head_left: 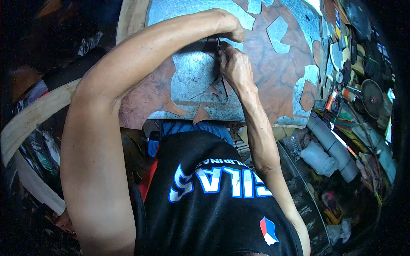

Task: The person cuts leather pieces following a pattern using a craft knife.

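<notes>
Nearest: black jersey (205, 213), white lettering with blue outline, small shield patch on its right side. Beyond it, a strip of blue jeans (196, 127) under the table edge; small blue object (153, 144) just left of that. Curved pale wooden piece (38, 113) off to the left, outside the left arm.

Right side, near: clear plastic bag (318, 158) next to a fat grey roll (332, 143).

Table: metal top (192, 79), scuffed, bare patch mid-table. Small brown scrap (201, 114) at the near edge, pointed end away from the body. Left brown piece (147, 96), leather-like, lies left of the bare patch, ragged near edge reaching the table edge, partly under the left arm. Narrow brown offcut (226, 88) just left of the right wrist.

Right hand (237, 66): closed around a slim dark tool (219, 45), far end pointing away from the body. Tool sits over the table, left of the big brown sheet (269, 77), which takes up the right half with cut-outs showing metal through.

Left hand (230, 27): just past the right one, bent at the wrist, fingers curled down and mostly hidden. Can't tell what it grips, if anything.

Right of the table: dark round disc (371, 98) among clutter. Far left: wooden board (131, 19) along the table's side.
</notes>
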